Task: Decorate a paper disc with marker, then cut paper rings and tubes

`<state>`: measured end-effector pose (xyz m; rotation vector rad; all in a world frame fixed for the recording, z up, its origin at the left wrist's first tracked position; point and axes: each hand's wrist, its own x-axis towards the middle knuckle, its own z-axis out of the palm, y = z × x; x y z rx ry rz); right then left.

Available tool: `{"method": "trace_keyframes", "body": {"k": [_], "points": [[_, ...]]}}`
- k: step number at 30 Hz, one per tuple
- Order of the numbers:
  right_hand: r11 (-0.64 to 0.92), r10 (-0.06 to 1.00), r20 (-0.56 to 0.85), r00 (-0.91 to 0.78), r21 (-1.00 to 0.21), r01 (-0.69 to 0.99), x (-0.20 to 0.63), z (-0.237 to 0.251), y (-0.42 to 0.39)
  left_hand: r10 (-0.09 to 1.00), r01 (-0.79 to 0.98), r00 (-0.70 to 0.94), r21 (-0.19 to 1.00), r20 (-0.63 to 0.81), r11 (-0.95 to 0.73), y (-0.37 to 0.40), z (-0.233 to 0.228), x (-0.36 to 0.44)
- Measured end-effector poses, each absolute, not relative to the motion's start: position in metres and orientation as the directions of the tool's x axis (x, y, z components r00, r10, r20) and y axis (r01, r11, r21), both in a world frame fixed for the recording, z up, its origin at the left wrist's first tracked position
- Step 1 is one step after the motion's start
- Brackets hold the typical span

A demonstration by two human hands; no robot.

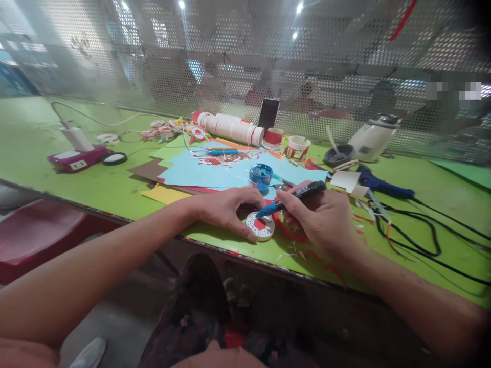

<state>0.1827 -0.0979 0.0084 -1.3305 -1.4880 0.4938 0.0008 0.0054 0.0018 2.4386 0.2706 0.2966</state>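
At the near edge of the green table [95, 189], we pin a small round paper disc [260, 226] flat with our left hand [226, 207], fingers curled down around its left rim and thumb at the near side. The disc is white with a red centre and a ring of red marks. Our right hand [326, 217] is closed around a blue-tipped paint marker [291, 198] in a writing grip, its tip resting on the disc's upper right part.

We judge the disc light, thin and easily bent or slid, so it wants holding down at the rim with flat fingers, clear of any wet colour. The marker is stiff and light, best held low on the barrel.

Just behind the disc stands an open pot of blue paint [261, 176] on sheets of light blue paper [207, 173]. A blue glue gun [383, 186] lies to the right, its black cable [429, 240] trailing toward the right edge. Along the far edge lie a stack of paper cups [230, 128] on its side and a dark phone [268, 115] propped upright.
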Motion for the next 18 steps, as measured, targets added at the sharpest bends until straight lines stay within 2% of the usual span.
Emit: {"method": "trace_keyframes", "body": {"k": [18], "points": [[0.284,0.906,0.4,0.139,-0.818,0.5,0.1824,0.0102,-0.0999,0.283,0.109,0.946,0.664,0.16,-0.739,0.0053,0.0017,0.001]]}}
